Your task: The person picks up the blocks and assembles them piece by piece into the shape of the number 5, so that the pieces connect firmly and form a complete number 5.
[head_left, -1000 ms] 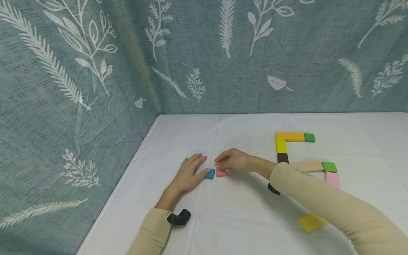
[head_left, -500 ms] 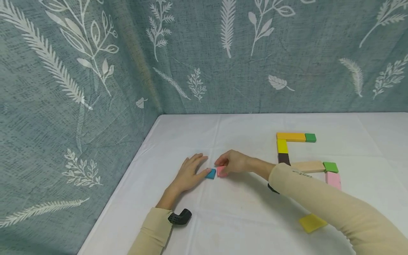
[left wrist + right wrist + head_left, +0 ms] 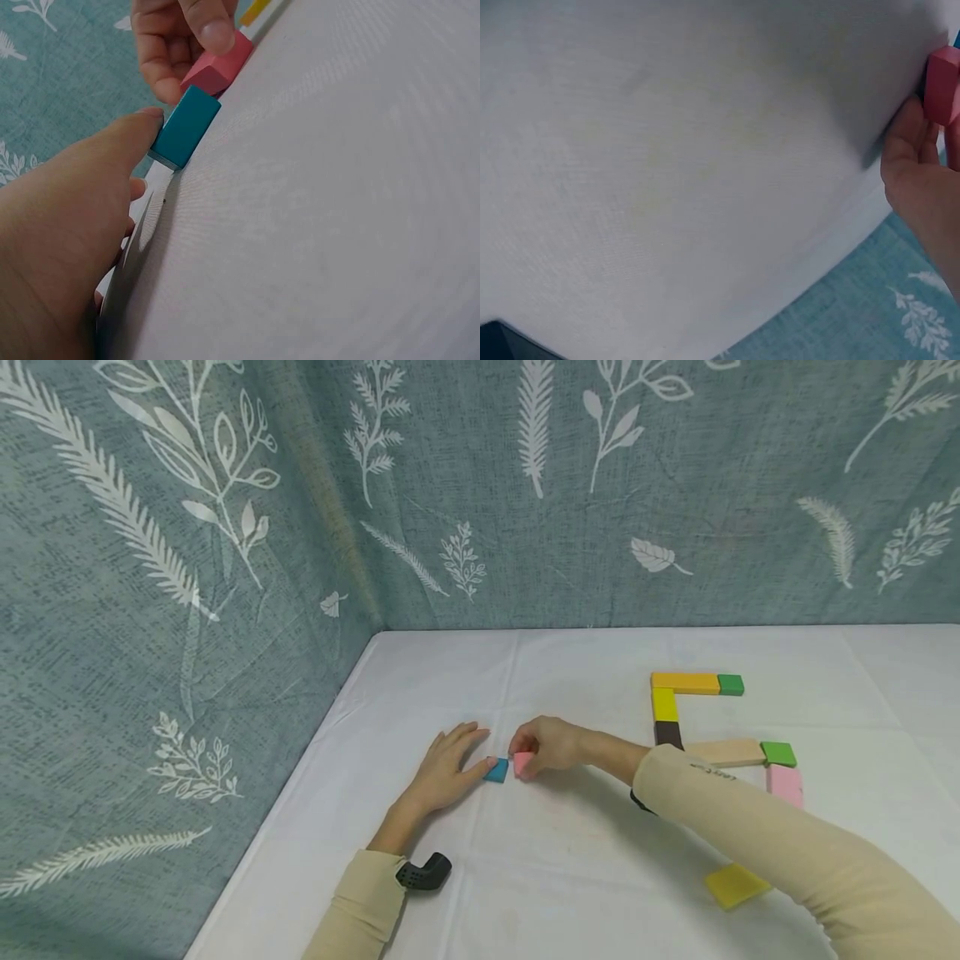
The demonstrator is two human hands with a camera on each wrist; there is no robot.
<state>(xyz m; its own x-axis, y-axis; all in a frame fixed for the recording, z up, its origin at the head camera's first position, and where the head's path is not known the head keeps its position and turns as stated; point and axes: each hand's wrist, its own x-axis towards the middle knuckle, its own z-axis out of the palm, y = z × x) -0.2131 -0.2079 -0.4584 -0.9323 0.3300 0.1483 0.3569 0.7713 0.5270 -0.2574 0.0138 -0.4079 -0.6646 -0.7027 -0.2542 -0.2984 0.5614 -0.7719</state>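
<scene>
A small blue block (image 3: 497, 770) lies on the white tablecloth, and the thumb of my left hand (image 3: 445, 770) touches its left side. The other fingers of that hand are extended over the cloth, as the head view shows. Just right of the blue block, my right hand (image 3: 557, 743) pinches a small pink block (image 3: 521, 765) between thumb and fingers. A narrow gap parts the two blocks in the head view. In the left wrist view, the pink block (image 3: 219, 66) is behind the blue block (image 3: 186, 127). The right wrist view catches the pink block (image 3: 942, 85) at its edge.
To the right lies a line of flat blocks: orange (image 3: 685, 682), dark green (image 3: 731, 684), yellow (image 3: 663, 703), dark brown (image 3: 667, 733), natural wood (image 3: 725, 752), green (image 3: 777, 753) and pink (image 3: 784, 785). A yellow piece (image 3: 737, 886) is partly under the right sleeve. A patterned curtain (image 3: 480, 485) borders the table.
My right fingers have closed on the small pink block and shifted it slightly right, widening its gap from the blue one. The left hand has stayed in place.
</scene>
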